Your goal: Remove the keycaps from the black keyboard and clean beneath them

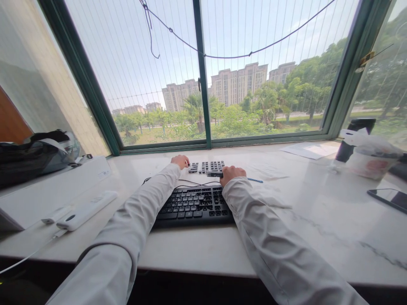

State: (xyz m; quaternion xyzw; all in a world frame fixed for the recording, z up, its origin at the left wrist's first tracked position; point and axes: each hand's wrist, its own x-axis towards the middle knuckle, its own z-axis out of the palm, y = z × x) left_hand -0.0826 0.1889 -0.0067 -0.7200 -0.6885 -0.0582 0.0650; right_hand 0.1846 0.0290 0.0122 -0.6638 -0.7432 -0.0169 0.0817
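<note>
A black keyboard (pixel 190 207) lies near the table's front edge, with open sockets where keycaps are off, mostly toward its right side. Beyond it, loose black keycaps (pixel 213 165) stand in rows on the table. My left hand (pixel 180 161) is at the left end of these rows, fingers pinched on a small dark piece that looks like a keycap. My right hand (pixel 233 174) is closed around a dark brush-like tool (pixel 215 174), which points left in front of the rows. A thin blue stick (pixel 255 180) shows right of that hand; whether it joins the tool is unclear.
A black cable (pixel 200 184) runs behind the keyboard. On the left are a white power strip (pixel 87 210), a white box (pixel 57 190) and a black bag (pixel 38 154). A phone (pixel 389 199), a plastic-wrapped tub (pixel 370 156) and paper (pixel 310 150) lie right, below the window.
</note>
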